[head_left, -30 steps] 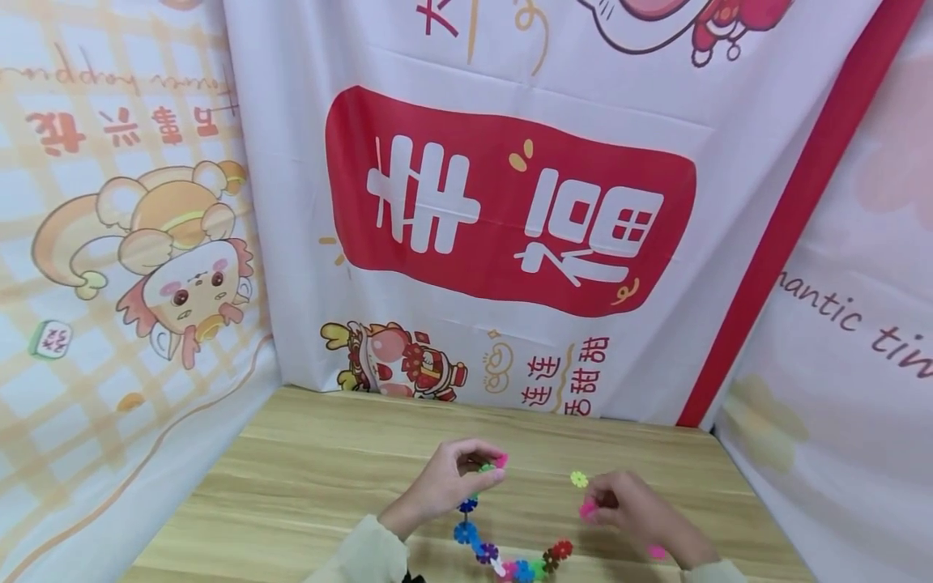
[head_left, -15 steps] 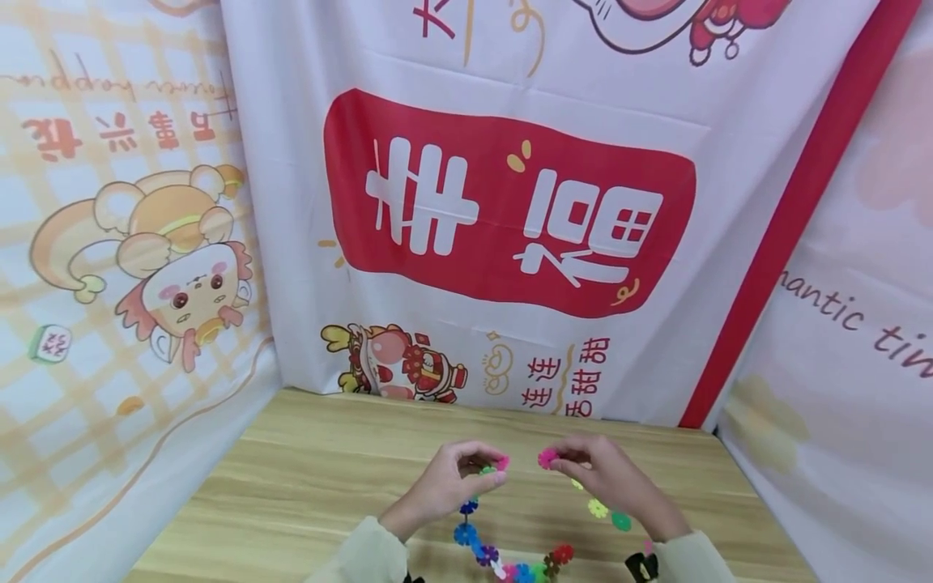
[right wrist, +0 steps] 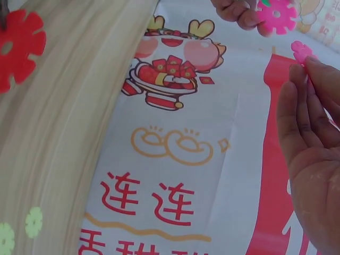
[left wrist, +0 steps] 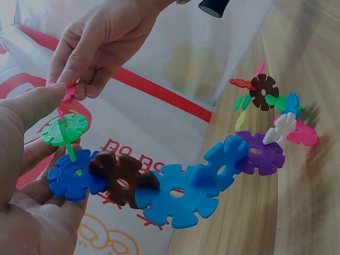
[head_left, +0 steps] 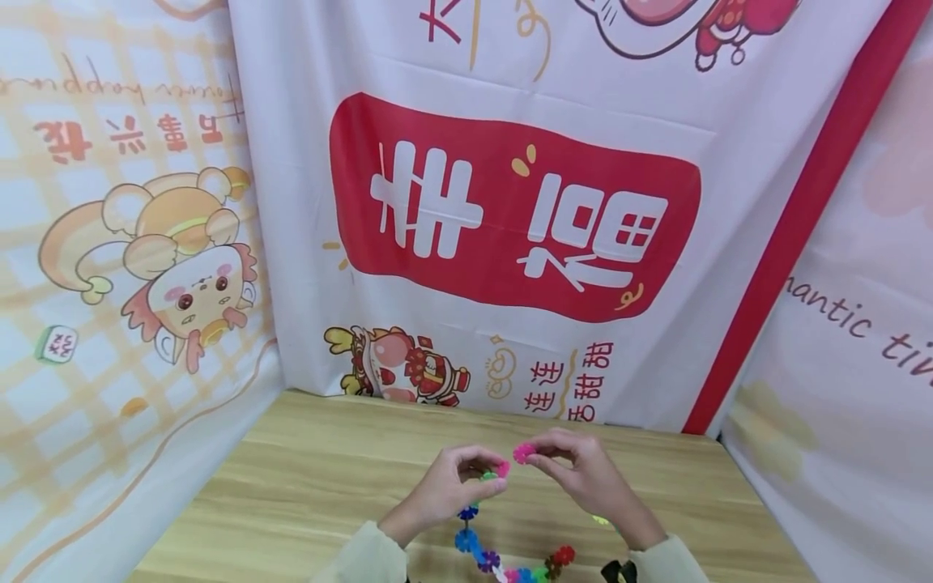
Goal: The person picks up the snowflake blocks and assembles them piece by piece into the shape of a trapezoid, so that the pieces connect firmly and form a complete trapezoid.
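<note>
Flower-disc chain (head_left: 466, 541): runs from the left hand (head_left: 446, 486) toward the near side, then bends right to a red disc (head_left: 564, 555); its near stretch seems to rest on the wooden table (head_left: 350, 453), though that is hard to tell.
Yellow-green discs (right wrist: 33, 222): two, loose on the table at the right.
Left-hand grip: thumb and fingers pinch the chain's far end, a pink end disc (head_left: 503, 469) next to a green disc (left wrist: 65, 129).
Right-hand grip: the right hand (head_left: 589, 471) pinches a separate pink disc (head_left: 523, 453).
Pink pair: near each other, not touching.
Far side: white cloth (head_left: 306, 340) with a red panel (head_left: 503, 194).
</note>
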### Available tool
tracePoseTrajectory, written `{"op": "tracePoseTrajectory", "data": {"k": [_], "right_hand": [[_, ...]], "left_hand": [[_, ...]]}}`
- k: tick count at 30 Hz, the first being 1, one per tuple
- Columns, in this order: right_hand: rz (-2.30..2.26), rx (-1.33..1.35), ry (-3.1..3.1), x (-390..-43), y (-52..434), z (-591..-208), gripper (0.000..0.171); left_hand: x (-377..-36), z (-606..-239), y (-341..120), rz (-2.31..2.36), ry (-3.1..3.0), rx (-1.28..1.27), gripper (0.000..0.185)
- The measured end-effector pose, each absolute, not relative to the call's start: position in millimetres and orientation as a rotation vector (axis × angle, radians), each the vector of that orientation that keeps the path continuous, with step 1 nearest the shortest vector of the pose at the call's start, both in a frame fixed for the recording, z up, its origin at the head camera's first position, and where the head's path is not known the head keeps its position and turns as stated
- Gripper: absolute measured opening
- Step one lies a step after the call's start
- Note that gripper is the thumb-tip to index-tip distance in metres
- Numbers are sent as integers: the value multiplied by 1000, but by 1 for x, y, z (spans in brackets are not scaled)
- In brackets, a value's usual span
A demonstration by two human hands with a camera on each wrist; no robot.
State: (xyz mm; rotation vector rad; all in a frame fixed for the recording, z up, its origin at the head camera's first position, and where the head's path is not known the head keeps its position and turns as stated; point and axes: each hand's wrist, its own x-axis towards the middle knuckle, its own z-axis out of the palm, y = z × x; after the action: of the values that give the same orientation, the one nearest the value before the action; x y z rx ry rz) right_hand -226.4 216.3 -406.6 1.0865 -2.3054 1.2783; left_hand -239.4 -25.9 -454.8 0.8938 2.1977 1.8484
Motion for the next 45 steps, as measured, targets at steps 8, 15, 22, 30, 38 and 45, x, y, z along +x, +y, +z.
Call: {"op": "tracePoseTrajectory", "data": {"k": [8,15,22,30,38,45], "right_hand": [[1301,1082,-2357,-225,211,-407,18],[1315,1096,-2337,-222,202,-409,19],[1370,1124,-2255,-217,194,-416,18],[1202,1219,-2477,-212,197,-409,22],[1110,1072,-2626,-211,231,-388,25],[1011,819,-2809,-216,288,-402,24]], "left_hand": [[-238,-450,-26,1851,2196,922,29],[-234,-451,-27,1893,2180,952,30],[-229,-456,-26,1918,2251,1073,29],[-229,-457,-24,1863,2202,962,24],[-232,-466,-31,1887,2230,870,14],[-240,-479,-54,1736,2354,801,16]]}}
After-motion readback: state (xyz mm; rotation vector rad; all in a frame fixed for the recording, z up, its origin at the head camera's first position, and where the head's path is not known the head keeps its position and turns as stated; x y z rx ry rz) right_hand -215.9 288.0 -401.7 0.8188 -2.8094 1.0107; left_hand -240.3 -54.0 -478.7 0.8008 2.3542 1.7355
